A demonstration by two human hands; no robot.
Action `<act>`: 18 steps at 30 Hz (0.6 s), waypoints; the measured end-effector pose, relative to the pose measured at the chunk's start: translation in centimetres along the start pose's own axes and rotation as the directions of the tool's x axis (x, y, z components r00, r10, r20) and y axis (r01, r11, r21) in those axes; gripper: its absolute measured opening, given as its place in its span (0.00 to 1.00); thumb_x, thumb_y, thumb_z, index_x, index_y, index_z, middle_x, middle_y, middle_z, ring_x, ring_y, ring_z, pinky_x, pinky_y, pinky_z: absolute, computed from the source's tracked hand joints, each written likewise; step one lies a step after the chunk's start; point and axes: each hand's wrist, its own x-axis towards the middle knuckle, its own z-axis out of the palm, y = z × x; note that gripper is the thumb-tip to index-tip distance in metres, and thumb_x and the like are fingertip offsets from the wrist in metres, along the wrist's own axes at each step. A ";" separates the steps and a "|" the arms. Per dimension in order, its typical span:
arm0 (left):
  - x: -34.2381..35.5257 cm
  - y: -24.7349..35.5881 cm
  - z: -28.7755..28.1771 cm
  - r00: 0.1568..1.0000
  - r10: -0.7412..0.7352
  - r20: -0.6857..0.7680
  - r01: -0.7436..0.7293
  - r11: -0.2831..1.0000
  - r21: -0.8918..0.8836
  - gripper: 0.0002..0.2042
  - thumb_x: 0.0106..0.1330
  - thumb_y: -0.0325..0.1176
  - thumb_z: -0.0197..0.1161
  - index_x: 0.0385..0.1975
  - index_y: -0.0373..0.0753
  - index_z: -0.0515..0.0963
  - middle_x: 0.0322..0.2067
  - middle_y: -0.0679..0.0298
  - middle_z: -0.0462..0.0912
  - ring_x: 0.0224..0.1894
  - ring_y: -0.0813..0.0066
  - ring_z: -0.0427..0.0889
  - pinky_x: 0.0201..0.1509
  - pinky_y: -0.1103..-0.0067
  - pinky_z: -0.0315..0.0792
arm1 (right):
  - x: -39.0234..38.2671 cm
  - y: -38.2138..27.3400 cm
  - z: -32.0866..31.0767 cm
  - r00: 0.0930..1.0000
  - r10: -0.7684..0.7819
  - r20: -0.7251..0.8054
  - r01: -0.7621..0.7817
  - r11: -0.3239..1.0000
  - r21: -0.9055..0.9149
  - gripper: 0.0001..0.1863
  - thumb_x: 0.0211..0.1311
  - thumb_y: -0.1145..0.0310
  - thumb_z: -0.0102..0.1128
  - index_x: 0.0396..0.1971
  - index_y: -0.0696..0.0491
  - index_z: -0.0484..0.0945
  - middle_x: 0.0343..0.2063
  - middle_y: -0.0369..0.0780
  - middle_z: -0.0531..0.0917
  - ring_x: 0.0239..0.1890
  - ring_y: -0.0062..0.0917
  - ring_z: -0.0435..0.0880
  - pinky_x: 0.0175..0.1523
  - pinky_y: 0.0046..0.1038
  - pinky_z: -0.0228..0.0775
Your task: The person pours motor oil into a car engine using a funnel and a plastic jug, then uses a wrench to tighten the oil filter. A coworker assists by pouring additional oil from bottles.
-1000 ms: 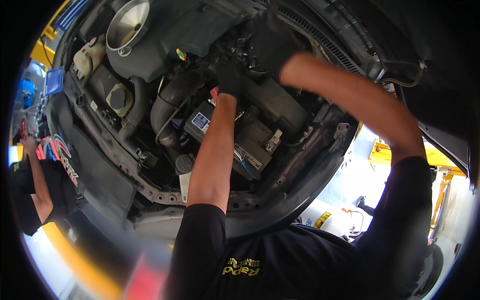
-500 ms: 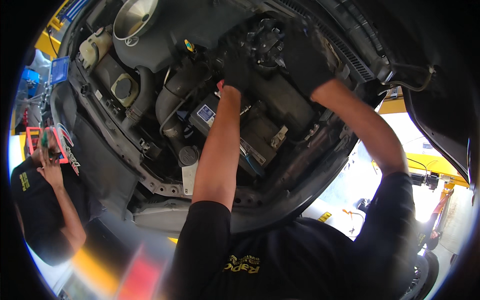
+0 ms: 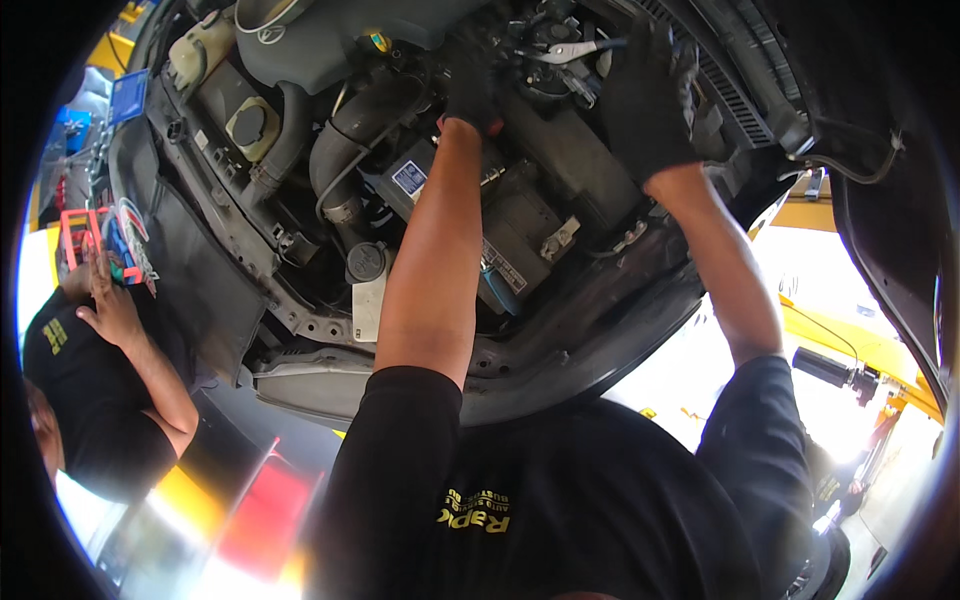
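My right hand [image 3: 648,115], in a black glove, is closed around the handle of a pair of pliers [image 3: 572,51] at the back of an engine bay. The silver jaws point left over a cluster of dark parts and a round black housing. Beside the engine cover [image 3: 340,40], my left hand [image 3: 468,90], also black-gloved, reaches down among hoses and dark parts. Its fingers are lost in shadow there, and something red shows by its wrist. Under my left forearm lies the car battery [image 3: 515,245], with a blue-handled tool [image 3: 497,288] at its near side.
A funnel [image 3: 268,18] sits on the engine cover. Left are a coolant tank [image 3: 200,50] and a ribbed air hose [image 3: 345,170]. A washer filler cap [image 3: 367,262] stands near the front edge. The raised hood [image 3: 890,200] hangs at right. A co-worker [image 3: 100,380] stands at left.
The view has shifted, so the engine bay sits higher in the picture. The pliers now show clearly at my right hand. My left hand stays among the hoses.
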 end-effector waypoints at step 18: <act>-23.4 27.7 -19.2 0.827 -0.562 -0.007 0.556 0.821 -0.130 0.19 0.76 0.32 0.56 0.65 0.35 0.74 0.57 0.60 0.81 0.59 0.70 0.78 0.63 0.73 0.71 | -13.9 -9.4 -14.9 0.881 -0.473 -0.006 -0.037 -0.081 0.996 0.24 0.66 0.58 0.64 0.56 0.57 0.79 0.51 0.54 0.82 0.55 0.49 0.81 0.56 0.48 0.72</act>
